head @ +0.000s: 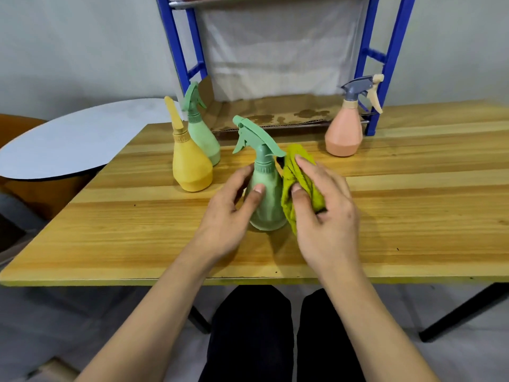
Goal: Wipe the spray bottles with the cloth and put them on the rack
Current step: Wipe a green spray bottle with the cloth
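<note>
Both forearms reach forward over the near edge of the wooden table (pixel 385 205) and meet at a green spray bottle (pixel 265 199) standing upright near the middle of it. The left hand (pixel 228 216) comes in from the left with its palm turned inward, thumb laid on the front of the bottle's body and fingers curled round the far left side, so it grips the bottle. The right hand (pixel 325 213) holds a bunched yellow-green cloth (pixel 300 177) between thumb and fingers and presses it against the bottle's right side. Farther back on the left stand a yellow bottle (pixel 191 166) and a second green bottle (pixel 202 133), touching or nearly so. A pink bottle (pixel 344 133) stands back right, just beside the blue rack (pixel 391 64), whose lowest shelf carries none of them
</note>
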`<state>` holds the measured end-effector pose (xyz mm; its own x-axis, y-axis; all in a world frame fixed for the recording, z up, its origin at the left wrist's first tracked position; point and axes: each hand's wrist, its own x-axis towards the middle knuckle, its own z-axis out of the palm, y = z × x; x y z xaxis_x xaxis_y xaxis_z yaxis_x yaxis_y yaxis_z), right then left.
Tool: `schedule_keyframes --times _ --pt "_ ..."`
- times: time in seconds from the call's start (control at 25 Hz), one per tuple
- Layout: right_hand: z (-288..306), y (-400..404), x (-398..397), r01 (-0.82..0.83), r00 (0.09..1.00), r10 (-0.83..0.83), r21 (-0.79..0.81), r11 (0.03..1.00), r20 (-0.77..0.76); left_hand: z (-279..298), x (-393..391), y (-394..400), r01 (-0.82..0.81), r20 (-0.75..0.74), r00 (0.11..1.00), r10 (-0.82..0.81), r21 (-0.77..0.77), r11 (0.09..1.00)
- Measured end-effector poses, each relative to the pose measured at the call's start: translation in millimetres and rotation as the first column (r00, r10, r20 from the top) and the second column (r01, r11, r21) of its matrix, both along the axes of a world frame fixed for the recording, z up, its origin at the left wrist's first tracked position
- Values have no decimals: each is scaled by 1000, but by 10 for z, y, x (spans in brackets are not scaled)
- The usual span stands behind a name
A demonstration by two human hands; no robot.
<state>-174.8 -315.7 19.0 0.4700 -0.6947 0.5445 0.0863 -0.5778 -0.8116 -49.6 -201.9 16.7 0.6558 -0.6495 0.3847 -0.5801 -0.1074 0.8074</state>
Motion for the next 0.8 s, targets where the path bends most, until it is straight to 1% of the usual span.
schedule_keyframes --times 0.12,0.2,0.32,0.4,0.48,0.56,0.64,0.72,0.76,0.8 --pt "56 96 146 -13 998 9 -73 997 -62 -59 1 -39 21 -21 1000 -22 -65 998" --pt "-49 61 170 4 991 -10 -42 999 -135 -97 41 -59 1 14 1000 0 -54 999" --pt "-143 -21 85 77 965 -73 7 997 -254 -125 5 -63 -45 53 997 47 -35 998" --pt "-36 1 103 77 970 -75 3 997 -232 -128 -21 -57 -74 73 994 77 -49 996" --pt "85 110 145 67 986 -74 -50 997 -152 -132 6 -73 -40 87 995 46 -62 997" --pt "59 212 172 67 989 -77 -82 994 -123 -139 32 -62 -24 89 996 29 -58 998" --pt "-37 210 131 86 983 -88 -22 996 -162 -132 12 -61 -64 104 992 69 -51 997" --pt "-59 153 72 103 965 -89 44 994 -247 -125 -39 -60 -97 99 990 102 -53 994" --pt "-25 112 71 102 959 -85 47 994 -271 -129 -52 -70 -91 97 991 96 -59 994" --pt "32 96 87 84 962 -72 33 996 -263 -131 -60 -78 -80 98 992 86 -61 995"
